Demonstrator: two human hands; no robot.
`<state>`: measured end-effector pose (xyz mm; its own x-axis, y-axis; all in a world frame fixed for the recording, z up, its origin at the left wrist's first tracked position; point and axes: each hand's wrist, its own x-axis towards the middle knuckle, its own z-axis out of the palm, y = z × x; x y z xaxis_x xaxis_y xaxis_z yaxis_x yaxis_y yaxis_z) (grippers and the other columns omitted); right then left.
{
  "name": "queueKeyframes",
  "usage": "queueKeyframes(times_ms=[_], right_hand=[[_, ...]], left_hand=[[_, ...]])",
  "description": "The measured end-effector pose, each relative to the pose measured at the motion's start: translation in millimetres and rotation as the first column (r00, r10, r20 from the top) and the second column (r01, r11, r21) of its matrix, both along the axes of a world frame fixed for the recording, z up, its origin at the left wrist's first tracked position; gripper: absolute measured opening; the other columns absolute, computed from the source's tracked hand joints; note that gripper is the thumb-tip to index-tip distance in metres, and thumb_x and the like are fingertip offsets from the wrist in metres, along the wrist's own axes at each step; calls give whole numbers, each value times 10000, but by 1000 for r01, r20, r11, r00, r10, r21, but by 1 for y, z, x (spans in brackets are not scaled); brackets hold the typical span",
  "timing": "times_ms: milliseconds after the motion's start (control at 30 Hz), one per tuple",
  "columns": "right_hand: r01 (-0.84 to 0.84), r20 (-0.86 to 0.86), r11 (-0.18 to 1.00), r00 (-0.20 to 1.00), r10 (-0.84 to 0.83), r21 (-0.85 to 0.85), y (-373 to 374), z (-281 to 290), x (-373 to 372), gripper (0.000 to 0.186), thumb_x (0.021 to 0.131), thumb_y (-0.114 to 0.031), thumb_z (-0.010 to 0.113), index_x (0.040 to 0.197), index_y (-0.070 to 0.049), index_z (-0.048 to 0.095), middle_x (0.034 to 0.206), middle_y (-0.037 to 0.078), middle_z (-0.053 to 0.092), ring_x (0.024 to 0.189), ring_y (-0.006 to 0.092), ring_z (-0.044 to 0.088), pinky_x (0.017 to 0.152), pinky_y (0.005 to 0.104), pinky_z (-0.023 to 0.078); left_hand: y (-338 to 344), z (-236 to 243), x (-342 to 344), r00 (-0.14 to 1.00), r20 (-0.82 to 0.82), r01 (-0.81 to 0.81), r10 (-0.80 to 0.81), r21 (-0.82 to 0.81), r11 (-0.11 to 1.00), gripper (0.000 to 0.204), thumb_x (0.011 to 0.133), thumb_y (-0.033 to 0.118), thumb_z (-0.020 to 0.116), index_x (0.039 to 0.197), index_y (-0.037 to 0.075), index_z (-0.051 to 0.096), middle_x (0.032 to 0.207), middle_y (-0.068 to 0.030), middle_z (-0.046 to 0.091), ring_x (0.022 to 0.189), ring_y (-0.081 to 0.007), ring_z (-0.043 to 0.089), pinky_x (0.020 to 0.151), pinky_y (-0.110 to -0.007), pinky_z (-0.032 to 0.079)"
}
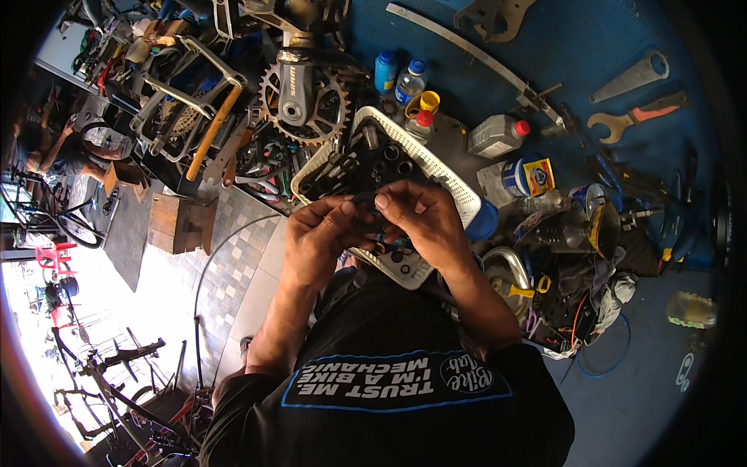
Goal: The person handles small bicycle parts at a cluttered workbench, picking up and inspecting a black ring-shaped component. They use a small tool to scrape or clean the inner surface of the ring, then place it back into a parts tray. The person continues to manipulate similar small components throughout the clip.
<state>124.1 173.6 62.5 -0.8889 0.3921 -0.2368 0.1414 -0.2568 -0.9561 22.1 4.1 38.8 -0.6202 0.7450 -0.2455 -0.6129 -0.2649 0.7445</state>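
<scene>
My left hand point(315, 241) and my right hand point(416, 226) are closed round a small dark part point(363, 210), perhaps a ring, pinched between thumbs and fingers at chest height and partly hidden by them. They are over a cream plastic basket point(461, 187) holding dark sockets, rings and other small metal parts. Just behind the basket, a crankset with a toothed chainring point(296, 101) lies among tools.
Bottles point(385, 71), a jug point(496, 136) and tubs stand at the basket's right; wrenches point(638, 117) lie on the blue surface. Bike frames point(187, 109) crowd the upper left. A wooden box point(189, 222), another person's arms point(54, 140) and bicycles point(66, 222) are at left.
</scene>
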Motion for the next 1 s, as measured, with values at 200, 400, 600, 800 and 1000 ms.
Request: queueKeyframes(times_ms=[200,400,600,800,1000], right_hand=[[-5,-2,999,1000,5,-46,0,5,0,235,986,-222,759,1069,-4,730,838,0,696,656,32,610,557,186,517],[-65,-15,995,998,64,-81,2,2,3,284,969,-176,775,1162,17,693,905,17,720,730,32,634,612,186,547],[-56,-48,991,998,50,-119,2,-1,5,292,967,-157,774,1180,18,679,919,18,722,756,33,641,626,193,557],[-54,-51,993,997,49,-101,1,-2,5,280,977,-146,756,1190,16,676,926,23,719,763,36,641,621,200,564],[-44,-56,985,998,35,-164,0,-3,6,259,975,-135,752,1174,16,684,904,17,708,744,38,628,615,203,563]], left_hand=[[0,-3,-2,1000,29,10,-11,24,1000,257,1070,154,577,1182,-62,661,1018,-173,732,850,-275,765,697,-382,667],[-1,-4,-4,998,56,0,-2,36,999,261,1069,135,574,1196,-78,655,1064,-183,734,877,-285,769,722,-380,669],[0,-1,-1,999,34,-2,1,26,1000,310,1048,85,582,1300,-91,621,1139,-209,731,927,-307,770,779,-398,673],[-1,1,-2,999,37,24,-28,105,994,340,1012,54,642,1324,-82,630,1177,-187,730,973,-271,762,830,-381,673],[-3,2,-3,1000,-5,5,-4,37,999,312,1000,34,649,1294,-70,658,1153,-200,742,966,-287,764,825,-397,667]])
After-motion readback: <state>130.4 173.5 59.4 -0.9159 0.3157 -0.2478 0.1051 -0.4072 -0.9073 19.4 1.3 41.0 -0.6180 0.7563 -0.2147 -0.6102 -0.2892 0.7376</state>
